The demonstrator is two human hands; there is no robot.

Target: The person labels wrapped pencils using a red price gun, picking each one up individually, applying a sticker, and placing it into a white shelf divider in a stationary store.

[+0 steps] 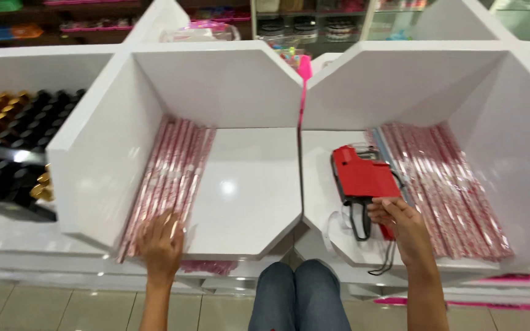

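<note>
**Two hands at the white shelf bins: one on the wrapped sticks, one on the red label gun**

The left hand (162,244) lay flat and spread, fingers wide, on the near ends of the pink wrapped sticks (168,184) in the left bin (96,153). It pressed on them rather than closing around any. The sticks lay packed side by side against the bin's left wall. Their long axis ran away from the person, leaning a little to the right at the far end, so the hand met them end-on at the front lip of the shelf.

The right hand (400,219) was curled around the handle of the red label gun (363,175), which rested on the floor of the right bin (323,184) with its body pointing away and its black trigger part toward the person. A dark cord hung below the hand.

A second layer of pink sticks (446,190) lay just right of the gun, fanning toward the front. The sticks looked thin, long, and glossy in clear wrap, patterned pink and white. Black and gold bottles (7,135) stood well off to the left.
</note>
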